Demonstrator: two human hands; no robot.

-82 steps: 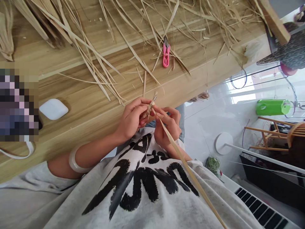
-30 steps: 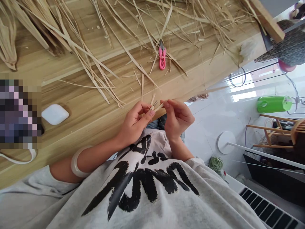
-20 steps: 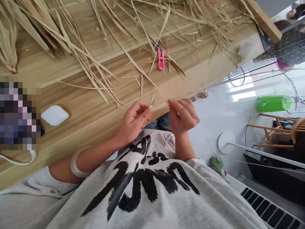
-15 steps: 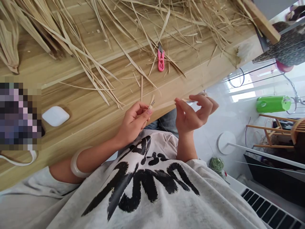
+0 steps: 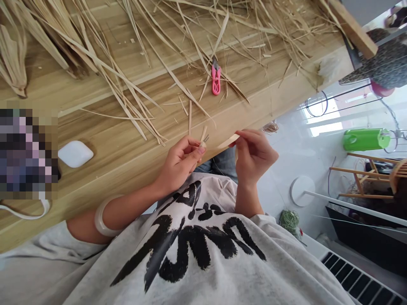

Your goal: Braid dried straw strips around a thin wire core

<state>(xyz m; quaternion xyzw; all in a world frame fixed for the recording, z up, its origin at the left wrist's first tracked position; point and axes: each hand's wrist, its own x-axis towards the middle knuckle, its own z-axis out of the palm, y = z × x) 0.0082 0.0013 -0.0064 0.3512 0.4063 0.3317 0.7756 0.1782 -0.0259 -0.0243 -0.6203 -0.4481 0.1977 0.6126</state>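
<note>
My left hand pinches a small bundle of pale strips, from which thin wire-like ends stick out. To its right, above my lap, my right hand grips a pale flat strip between thumb and fingers. The strip stretches across the gap toward the bundle. Pink-handled snips lie on the wooden table beyond both hands, close to loose dry strips.
Dry fibre strips spread over the table. A white case and a blurred-out object sit at the left. A wooden bar crosses the far right corner. On the right are a green container and a white stand.
My right hand has turned inward, and its spread outer fingers have folded in. The strip beside it now curves. My left hand has hardly moved.
</note>
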